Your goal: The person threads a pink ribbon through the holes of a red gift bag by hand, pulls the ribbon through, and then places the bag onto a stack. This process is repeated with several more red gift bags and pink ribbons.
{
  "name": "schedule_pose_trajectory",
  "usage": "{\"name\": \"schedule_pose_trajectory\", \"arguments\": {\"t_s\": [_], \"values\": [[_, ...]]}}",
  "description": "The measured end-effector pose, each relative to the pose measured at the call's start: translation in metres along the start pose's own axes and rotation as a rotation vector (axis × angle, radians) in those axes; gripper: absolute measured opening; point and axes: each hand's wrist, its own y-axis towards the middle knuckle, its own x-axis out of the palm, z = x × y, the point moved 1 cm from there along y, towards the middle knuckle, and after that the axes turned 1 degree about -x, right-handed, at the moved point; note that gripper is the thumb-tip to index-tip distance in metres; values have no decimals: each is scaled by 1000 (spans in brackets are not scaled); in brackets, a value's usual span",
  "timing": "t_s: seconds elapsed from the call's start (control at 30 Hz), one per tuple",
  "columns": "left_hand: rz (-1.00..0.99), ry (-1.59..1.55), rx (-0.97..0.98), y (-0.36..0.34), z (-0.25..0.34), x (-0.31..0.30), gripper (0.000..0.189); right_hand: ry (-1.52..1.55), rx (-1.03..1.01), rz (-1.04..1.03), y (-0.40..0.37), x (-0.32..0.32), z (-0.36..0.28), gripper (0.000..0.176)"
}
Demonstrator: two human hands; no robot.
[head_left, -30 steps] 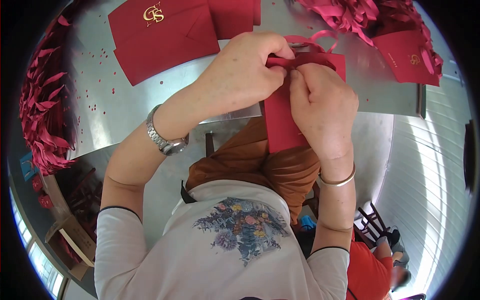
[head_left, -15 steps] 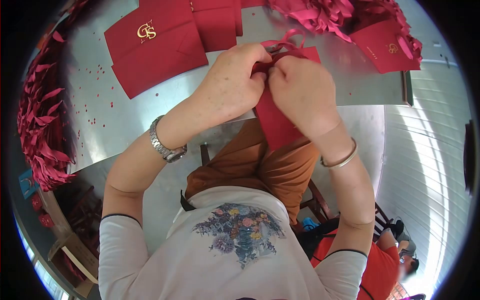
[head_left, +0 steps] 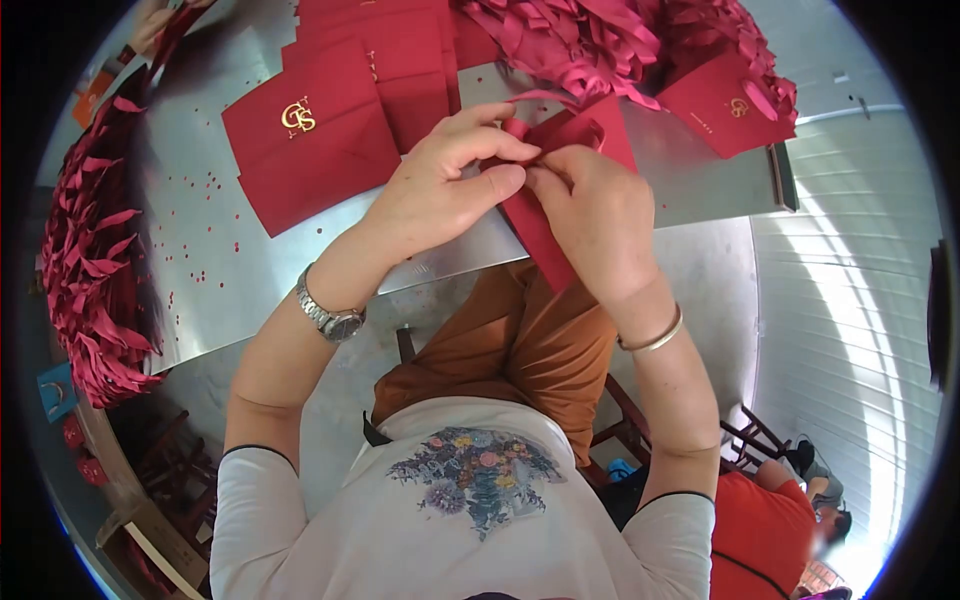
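In front of me, a flat red paper bag (head_left: 546, 245) hangs partly over the near edge of the metal table. A red ribbon (head_left: 580, 133) is looped at its upper part. My left hand (head_left: 440, 185), with a watch on the wrist, pinches the ribbon from the left with thumb and fingers. From the right, my right hand (head_left: 600, 215), a bangle on its wrist, is closed on the ribbon with the thumb and forefinger. Both sets of fingertips nearly meet over the bag, and they hide part of the ribbon.
Red bags with gold letters (head_left: 315, 140) lie on the metal table (head_left: 190, 290). Ribboned bags pile up at the back (head_left: 580, 45) and along the left edge (head_left: 90, 270). Another person's hand (head_left: 150, 30) shows at the far left. A person in red (head_left: 760, 525) sits behind, lower right.
The view has shifted a little. My left hand's fingers have loosened and straightened, and more of the ribbon loop shows. Another person's hand has come into view at the far left.
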Motion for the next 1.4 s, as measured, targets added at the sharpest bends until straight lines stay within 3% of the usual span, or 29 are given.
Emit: {"name": "schedule_pose_trajectory", "arguments": {"t_s": [0.1, 0.2, 0.4, 0.47, 0.6, 0.67, 0.83, 0.93, 1.03, 1.2, 1.27, 1.33, 1.4], "values": [[21, 92, -11, -2, 3, 3, 23, 79, 159, 46, -7, 1, -2, 31], [8, 177, 19, -2, 4, 3, 22, 71, 32, 5, -6, 7, 5, 28], [32, 170, 41, 12, 15, -3, 18, 187, 38, 38, -13, 3, 13, 30], [-72, 482, 107, 19, 23, -5, 19, 168, 15, 59, -15, -1, 11, 30], [-181, 621, 92, 30, 50, -8, 17, 137, 6, 72, -16, -5, 6, 31], [-255, 763, 184, 35, 57, -9, 12, 127, -7, 78, -16, -8, 5, 31], [-315, 774, 404, 39, 58, -6, 6, 115, -9, 75, -18, -9, 3, 32], [-311, 745, 465, 36, 54, -2, 4, 106, -63, 184, -21, -8, 3, 39], [-237, 676, 383, 34, 45, -1, 10, -47, -116, 183, -28, -19, -6, 55], [-235, 799, 339, 30, 27, -4, 17, -243, -377, 282, -53, -19, -7, 42], [-216, 817, 233, 27, 21, -5, 16, -192, -350, 228, -62, -18, -8, 38], [-198, 804, 231, 25, 15, -6, 15, -29, -314, 413, -69, -18, -5, 33], [-172, 794, 226, 23, 10, -10, 14, 20, -102, 347, -81, -9, 5, 56]]}}
